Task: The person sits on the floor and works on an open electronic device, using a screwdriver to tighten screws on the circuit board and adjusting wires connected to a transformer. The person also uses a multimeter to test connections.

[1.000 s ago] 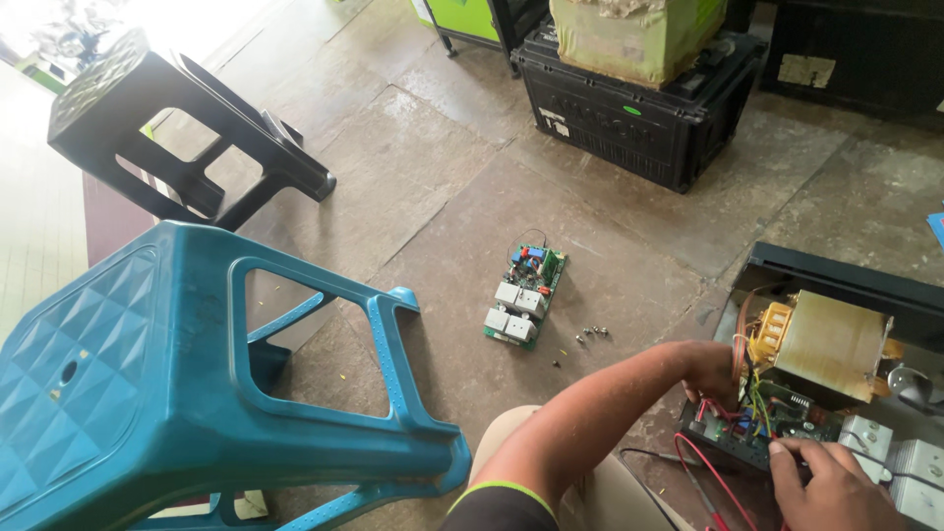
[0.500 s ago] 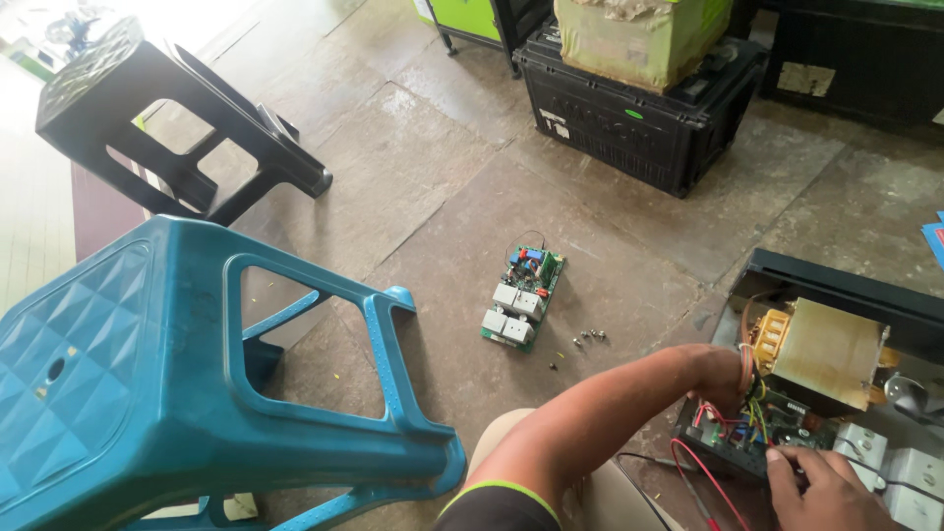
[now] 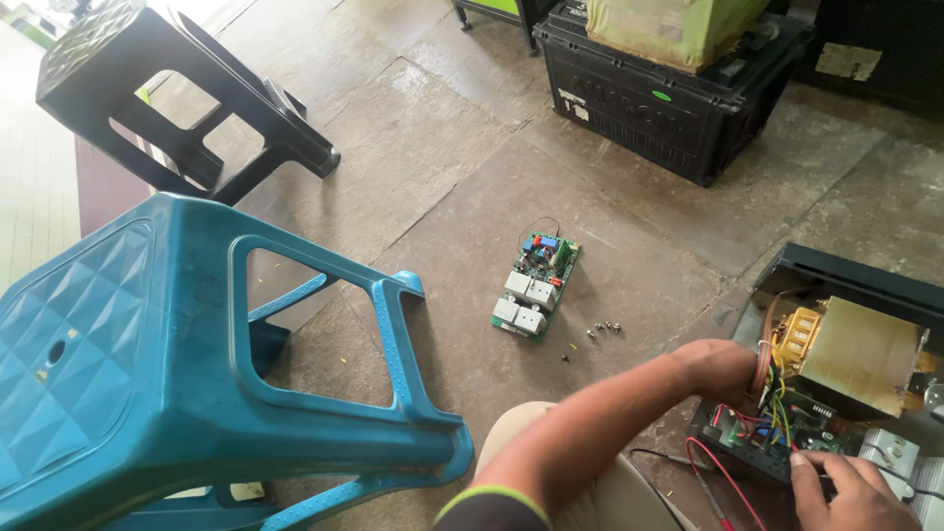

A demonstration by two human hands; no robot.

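Note:
My left hand (image 3: 723, 369) reaches across from the bottom centre. It is closed around a bundle of red, yellow and green wires (image 3: 774, 398) beside a large yellow-wrapped transformer (image 3: 855, 354) inside an open black case (image 3: 836, 270). My right hand (image 3: 855, 492) is at the bottom right, partly cut off by the frame. Its curled fingertips rest on the front edge of a dark circuit board (image 3: 757, 447) under the wires. Whether it grips anything is hidden.
A loose green circuit board with white relays (image 3: 534, 287) lies on the stone floor, with several small screws (image 3: 602, 329) beside it. A teal plastic stool (image 3: 147, 374) lies tipped at left, and a black stool (image 3: 167, 93) is behind it. A black crate (image 3: 649, 93) stands at the back.
Both hands stay at the open case. My right hand has shifted only slightly on the board's edge. The view has moved a little.

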